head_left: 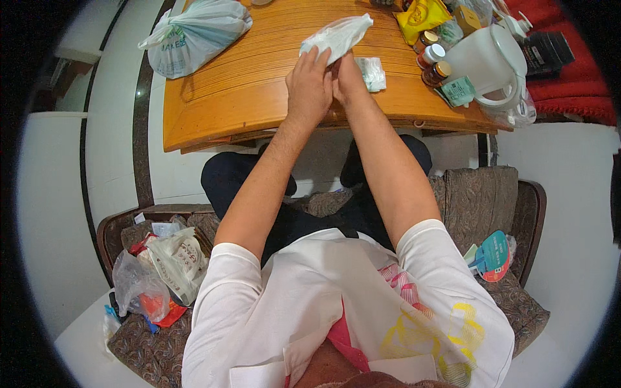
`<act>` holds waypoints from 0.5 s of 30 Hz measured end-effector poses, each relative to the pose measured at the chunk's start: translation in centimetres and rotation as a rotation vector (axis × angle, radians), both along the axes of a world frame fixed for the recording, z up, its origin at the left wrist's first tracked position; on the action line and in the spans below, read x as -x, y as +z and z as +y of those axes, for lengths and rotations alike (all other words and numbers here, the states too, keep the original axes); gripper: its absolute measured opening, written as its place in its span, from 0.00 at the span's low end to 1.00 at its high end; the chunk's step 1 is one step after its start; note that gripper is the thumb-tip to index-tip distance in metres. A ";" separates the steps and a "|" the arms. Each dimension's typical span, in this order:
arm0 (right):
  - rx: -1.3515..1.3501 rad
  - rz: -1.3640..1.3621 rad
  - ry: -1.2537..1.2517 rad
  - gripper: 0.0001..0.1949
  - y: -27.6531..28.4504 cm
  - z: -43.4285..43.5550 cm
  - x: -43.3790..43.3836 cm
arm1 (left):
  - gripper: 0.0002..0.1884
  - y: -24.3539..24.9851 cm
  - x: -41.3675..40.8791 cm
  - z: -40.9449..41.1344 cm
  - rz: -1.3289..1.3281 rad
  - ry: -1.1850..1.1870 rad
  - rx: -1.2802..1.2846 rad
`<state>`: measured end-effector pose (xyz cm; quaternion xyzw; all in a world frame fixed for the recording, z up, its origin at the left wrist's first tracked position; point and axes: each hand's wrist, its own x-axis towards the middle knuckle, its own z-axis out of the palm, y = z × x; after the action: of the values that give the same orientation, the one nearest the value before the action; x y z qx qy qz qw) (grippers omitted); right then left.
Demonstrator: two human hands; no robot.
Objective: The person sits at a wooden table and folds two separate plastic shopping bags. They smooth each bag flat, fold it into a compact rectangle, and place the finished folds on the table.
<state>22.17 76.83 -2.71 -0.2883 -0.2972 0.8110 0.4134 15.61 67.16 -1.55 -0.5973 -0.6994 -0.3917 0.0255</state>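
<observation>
A crumpled white plastic bag (339,38) is held just above the wooden table (233,92), near its front edge. The fingers of my left hand (310,87) lie over the bag's lower left part. From the right and partly underneath, my right hand (350,80) grips the same bag; some of its fingers are hidden. The bag's narrow end points up and to the right. Just right of my right hand, a small folded plastic bag (372,73) with a pale green tint rests on the table.
A knotted white bag (199,41) stands at the table's left. On the right are a plastic pitcher (482,58), several small bottles (431,56), a yellow packet (423,19) and a green sachet (457,90). Bags (177,262) and a hand fan (492,254) lie on the sofa.
</observation>
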 end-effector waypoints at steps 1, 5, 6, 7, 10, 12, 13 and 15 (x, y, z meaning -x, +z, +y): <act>0.014 0.094 -0.004 0.33 -0.3 0.3 -0.6 | 0.27 -0.2 -0.4 -0.2 0.066 0.006 0.036; 0.044 0.226 -0.049 0.38 0.1 0.9 -4.2 | 0.25 -1.8 0.1 -1.3 0.199 -0.004 0.143; 0.071 0.179 -0.069 0.38 1.1 0.4 -4.9 | 0.25 -2.5 0.8 -1.9 0.199 -0.004 0.165; 0.090 0.130 -0.104 0.38 1.5 0.6 -6.1 | 0.26 -3.1 1.3 -2.2 0.196 -0.011 0.163; 0.006 -0.126 -0.165 0.30 1.4 1.6 -7.8 | 0.28 -3.3 2.1 -2.7 0.090 -0.025 0.184; -0.210 -0.482 -0.191 0.27 1.3 1.8 -8.4 | 0.31 -2.5 2.1 -2.8 -0.109 -0.030 0.229; -0.352 -0.708 -0.212 0.25 0.9 1.8 -8.7 | 0.33 -2.1 1.7 -2.5 -0.027 -0.027 0.155; -0.562 -0.974 -0.253 0.24 0.4 1.7 -9.1 | 0.36 -1.2 0.7 -1.9 0.136 -0.014 0.009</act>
<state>31.29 78.54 -2.29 -0.5407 -0.6206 0.4187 0.3836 14.90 65.29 -2.77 -0.6275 -0.6937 -0.3470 0.0676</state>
